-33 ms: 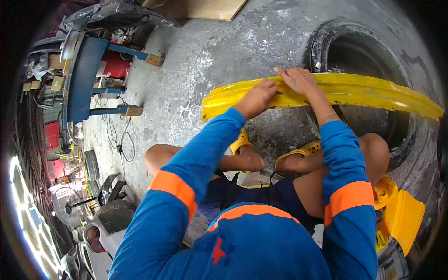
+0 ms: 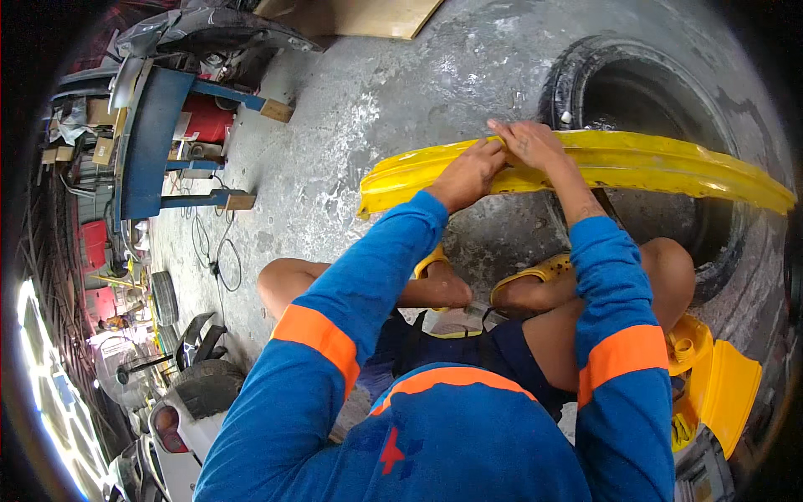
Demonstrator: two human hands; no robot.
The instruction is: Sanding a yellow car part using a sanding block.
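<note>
A long, curved yellow bumper strip [image 2: 661, 163] lies crosswise in front of me, its right part over a tyre. My left hand [image 2: 471, 174] rests on its left half, fingers curled down against the yellow surface; whatever they may hold is hidden. Right beside it, almost touching, my right hand [image 2: 535, 146] is bent around the strip's far edge, thumb pointing up and left. The undersides of the fingers of both hands are out of sight.
The large tyre [image 2: 559, 92] lies flat at the right on the concrete floor [image 2: 326, 142]. Yellow parts [image 2: 729, 393] sit by my right knee. At the left stand a blue metal frame [image 2: 155, 142], a cable [image 2: 227, 255] and car parts. A wooden board [image 2: 368, 17] lies at the far side.
My left hand has slid a little to the right along the yellow bumper strip, up against my right hand. The right hand has hardly moved.
</note>
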